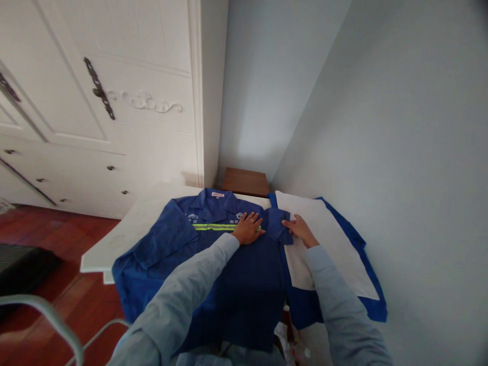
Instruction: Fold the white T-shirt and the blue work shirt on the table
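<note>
A navy blue work shirt [236, 284] with a yellow-green and silver reflective stripe lies spread out, collar away from me. My left hand [248, 228] rests flat on its chest near the stripe, fingers spread, a ring on one finger. With thumb and fingers pinched, my right hand [300, 230] grips the end of the shirt's short sleeve [278, 224] on the right. The other sleeve [168, 234] lies out to the left. Under my right forearm is a white panel [331, 234] on blue cloth [305, 305].
The white table [110, 249] holds the shirt. A brown wooden box-like piece [246, 181] stands in the corner behind. White cabinets [152, 147] rise at the back left; a grey wall [412, 152] bounds the right. A pale curved metal tube [49, 315] is at lower left.
</note>
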`<state>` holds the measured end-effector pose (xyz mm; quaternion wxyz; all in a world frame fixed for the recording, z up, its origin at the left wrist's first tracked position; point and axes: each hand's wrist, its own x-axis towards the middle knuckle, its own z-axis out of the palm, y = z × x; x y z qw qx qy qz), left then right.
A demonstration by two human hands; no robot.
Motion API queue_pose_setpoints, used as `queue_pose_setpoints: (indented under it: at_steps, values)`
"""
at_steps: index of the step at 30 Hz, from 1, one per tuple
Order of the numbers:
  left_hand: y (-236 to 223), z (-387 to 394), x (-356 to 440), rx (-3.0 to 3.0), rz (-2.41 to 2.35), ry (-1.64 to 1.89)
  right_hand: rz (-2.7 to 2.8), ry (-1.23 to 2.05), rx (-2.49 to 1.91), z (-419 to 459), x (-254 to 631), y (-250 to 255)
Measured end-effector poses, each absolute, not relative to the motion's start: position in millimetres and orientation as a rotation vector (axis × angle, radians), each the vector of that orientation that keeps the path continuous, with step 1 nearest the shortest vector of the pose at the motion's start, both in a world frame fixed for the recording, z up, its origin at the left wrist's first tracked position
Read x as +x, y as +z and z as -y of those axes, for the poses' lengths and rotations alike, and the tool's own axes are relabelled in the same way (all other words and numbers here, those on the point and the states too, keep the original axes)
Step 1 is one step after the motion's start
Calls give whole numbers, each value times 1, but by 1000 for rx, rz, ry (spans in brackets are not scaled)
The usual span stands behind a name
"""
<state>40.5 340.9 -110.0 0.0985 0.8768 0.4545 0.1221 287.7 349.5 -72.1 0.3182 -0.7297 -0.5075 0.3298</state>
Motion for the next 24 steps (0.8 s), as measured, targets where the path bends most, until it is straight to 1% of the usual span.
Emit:
queue_pose_setpoints:
  at_steps: [3,7,14,19,21,24]
  values:
    - [-113,-341,38,2628,-1346,367,1263,1014,-1827,-354,282,-71]
    - [-116,-342,38,2665,-1345,377,1176,1105,-1700,-356,278,-65]
    - [-119,-344,37,2648,-1348,390,900,1068,-1486,-341,297,-57]
    - [-119,-344,38,2636,-1357,414,781,1125,-1461,-329,303,-56]
    - [-119,-344,38,2631,-1356,414,795,1186,-1466,-325,300,-54]
    - [-118,-344,37,2627,-1339,415,1038,1289,-1534,-320,297,-47]
